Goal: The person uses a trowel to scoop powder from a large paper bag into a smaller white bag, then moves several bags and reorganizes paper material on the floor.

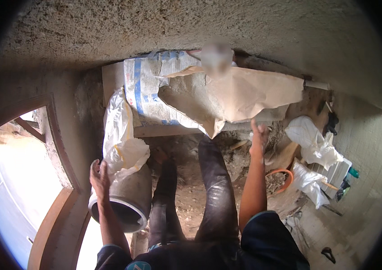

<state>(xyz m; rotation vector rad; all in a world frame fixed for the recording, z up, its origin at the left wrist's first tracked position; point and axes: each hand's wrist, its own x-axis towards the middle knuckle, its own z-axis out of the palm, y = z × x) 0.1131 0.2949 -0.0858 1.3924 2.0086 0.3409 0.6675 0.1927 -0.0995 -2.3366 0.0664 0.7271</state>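
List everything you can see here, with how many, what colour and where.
paper sack: one, white and blue, on the slab ahead
torn brown paper: one sheet, tan, over the sack
white plastic sack: one, hanging into the pipe
pipe: one, grey, wide, lower left
wooden frame: one, brown, arched, left
white bags: two, right
orange hose: one, right of the legs
legs: two, dark trousers, centre
left hand: on the pipe, open
right hand: raised at the brown paper's edge, open

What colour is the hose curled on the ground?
Orange; the hose shows in the head view, just right of the right hand's forearm.
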